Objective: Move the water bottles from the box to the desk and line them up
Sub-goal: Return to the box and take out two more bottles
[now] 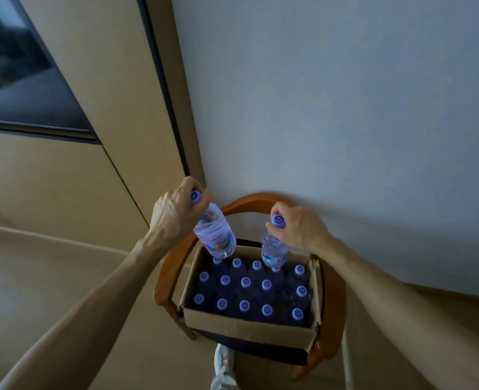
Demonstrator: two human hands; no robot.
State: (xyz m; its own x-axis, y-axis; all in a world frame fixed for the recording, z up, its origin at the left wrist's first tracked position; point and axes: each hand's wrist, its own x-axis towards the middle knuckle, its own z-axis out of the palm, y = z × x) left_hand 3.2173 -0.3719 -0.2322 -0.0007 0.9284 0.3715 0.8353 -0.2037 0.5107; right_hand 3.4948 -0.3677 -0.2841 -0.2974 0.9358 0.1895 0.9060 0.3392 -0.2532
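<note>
Bottles in hand, two at once: left hand (pixel 173 212) had its fingers curled round the purple cap and neck of a clear plastic water bottle with a coloured label (pixel 215 235), and right hand (pixel 297 223) held a second clear plastic water bottle (pixel 273 249) the same way. Each grip closed at the cap only; bodies hung free below, tilted, above the far edge of the open brown cardboard box (pixel 246 329). Right-hand bottle's base sat just over the capped bottles (pixel 245 282) standing packed in rows inside the box. Box rested on the dark seat of a round-backed wooden chair (pixel 260 201) set against a pale wall. Desk not in view.

Risks, as judged:
- Cap-only hold gives little control over a full bottle; a swing could loosen the pinch and drop it into the box or onto the floor.
- Right bottle's base looked low enough to catch a cap below during carry-out.
- Box overhung the seat's near edge; a knock might shift it.
- Turning toward an unseen surface with both hands loaded leaves no free hand to steady anything.
</note>
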